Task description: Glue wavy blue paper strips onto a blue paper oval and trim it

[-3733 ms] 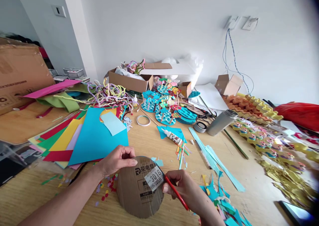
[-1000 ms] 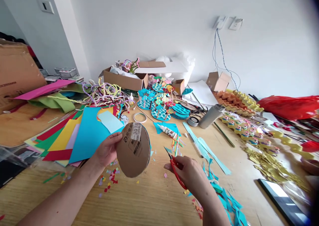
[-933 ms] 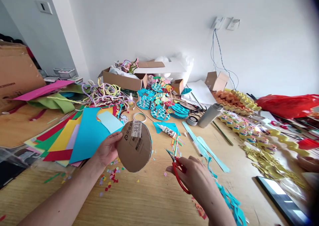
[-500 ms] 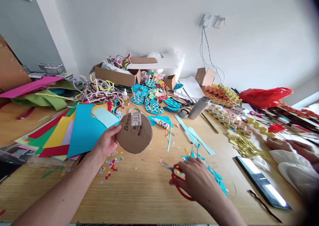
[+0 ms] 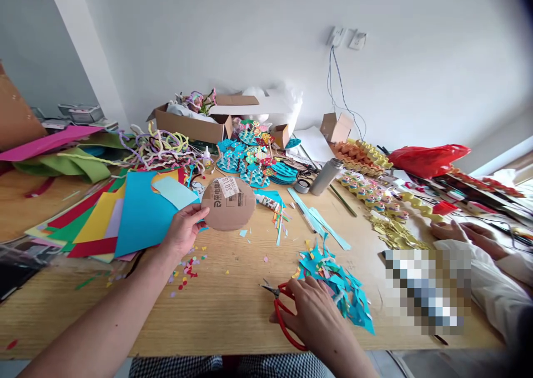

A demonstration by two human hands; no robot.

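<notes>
Between the thumb and fingers of my left hand (image 5: 186, 228) is the left edge of a round brown cardboard disc (image 5: 231, 211), its printed, stickered face towards me. My right hand (image 5: 312, 306) grips red-handled scissors (image 5: 284, 311) low over the table's front, their blades pointing left, away from the disc. Beside that hand lies a heap of blue paper scraps (image 5: 337, 281). Small coloured confetti bits (image 5: 189, 270) are scattered on the wood below the disc. Past the disc sits a white glue tube (image 5: 268, 202).
Coloured paper sheets (image 5: 144, 217) lie left, with pipe cleaners (image 5: 162, 147) behind. Finished blue crafts (image 5: 250, 164) and a cardboard box (image 5: 189, 127) stand at the back. A grey flask (image 5: 327, 176) is right of centre. Another person's hands (image 5: 452, 232) rest at far right.
The cardboard disc has tilted and turned a little in my left hand. My right hand with the scissors has moved left and down, uncovering more blue scraps. The view has shifted slightly.
</notes>
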